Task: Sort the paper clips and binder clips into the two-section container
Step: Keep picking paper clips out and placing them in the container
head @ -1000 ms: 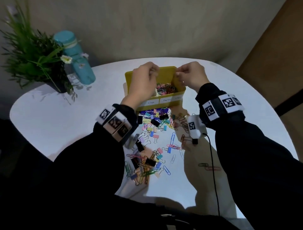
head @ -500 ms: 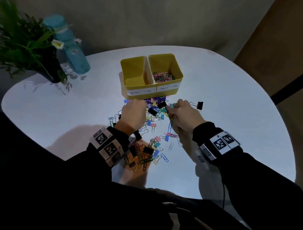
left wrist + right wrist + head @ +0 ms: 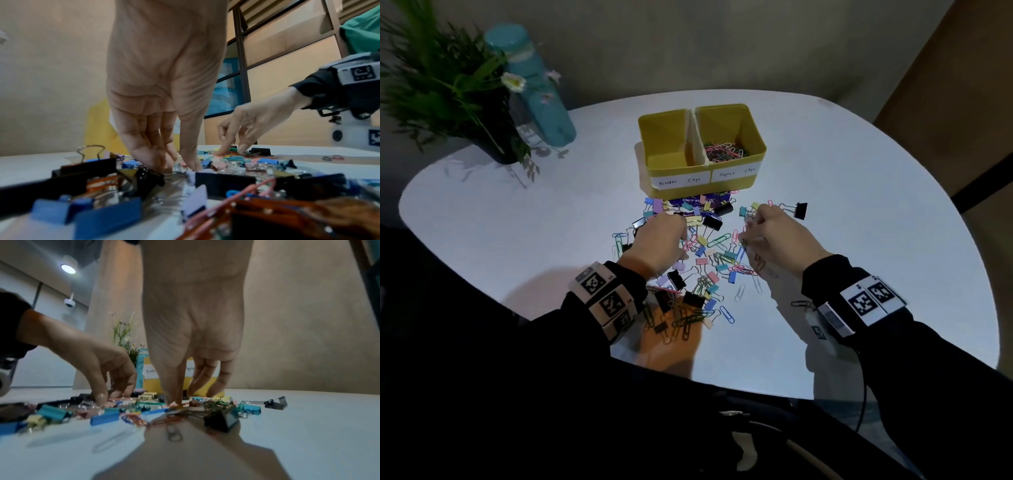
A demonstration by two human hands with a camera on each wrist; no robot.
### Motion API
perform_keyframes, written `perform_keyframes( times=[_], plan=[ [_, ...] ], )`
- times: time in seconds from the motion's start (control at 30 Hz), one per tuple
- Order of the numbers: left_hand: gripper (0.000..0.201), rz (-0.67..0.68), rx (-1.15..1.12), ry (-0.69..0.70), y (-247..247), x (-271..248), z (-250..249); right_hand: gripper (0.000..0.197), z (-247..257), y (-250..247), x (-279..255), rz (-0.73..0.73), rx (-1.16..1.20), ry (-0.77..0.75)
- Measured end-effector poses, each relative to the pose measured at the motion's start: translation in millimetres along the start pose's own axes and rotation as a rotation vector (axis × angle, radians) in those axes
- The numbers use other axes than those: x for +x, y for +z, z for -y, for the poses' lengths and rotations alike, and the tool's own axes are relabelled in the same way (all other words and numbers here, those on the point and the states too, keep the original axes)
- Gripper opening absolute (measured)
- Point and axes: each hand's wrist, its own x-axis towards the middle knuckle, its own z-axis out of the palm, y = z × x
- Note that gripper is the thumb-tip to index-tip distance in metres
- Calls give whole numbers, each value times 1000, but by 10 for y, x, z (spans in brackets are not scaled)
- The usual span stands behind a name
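The yellow two-section container (image 3: 755, 156) stands at the far middle of the white table. Its left section, labelled Binder Clips, looks empty. The right section holds coloured paper clips (image 3: 722, 150). A pile of mixed binder clips and paper clips (image 3: 705, 260) lies in front of it. My left hand (image 3: 671, 228) reaches down into the pile's left side, its straight fingers (image 3: 152, 159) and thumb touching clips. My right hand (image 3: 751, 233) is on the pile's right side, thumb tip (image 3: 174, 400) on a pink clip and fingers curled behind. Whether either hand holds a clip is hidden.
A black binder clip (image 3: 799, 209) lies apart, just right of my right hand. A potted plant (image 3: 448, 92) and a teal bottle (image 3: 541, 96) stand at the far left. A stray paper clip (image 3: 801, 303) lies near my right wrist. Bare table stretches to both sides.
A second ago both hands were up at the container. They came down to the pile in front of it, and now their fingertips are in the clips.
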Motion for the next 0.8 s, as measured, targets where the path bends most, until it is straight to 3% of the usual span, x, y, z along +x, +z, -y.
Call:
perform_keyframes(
  times=[0.17, 0.3, 0.4, 0.57, 0.8],
  plan=[
    [12, -32, -55, -6, -25, 21, 79, 30, 29, 5, 67, 18, 115, -11],
    [24, -80, -174, 10, -72, 24, 119, 12, 6, 81, 120, -33, 202, 24],
    [28, -61, -185, 56, -97, 16, 113, 9, -55, 59, 123, -6, 237, 13],
    [41, 21, -30, 85, -59, 36, 24, 33, -79, 34, 155, 18, 244, -54],
    [14, 67, -41, 98, -118, 134, 1, 9, -20, 65, 164, 65, 204, -60]
  ],
)
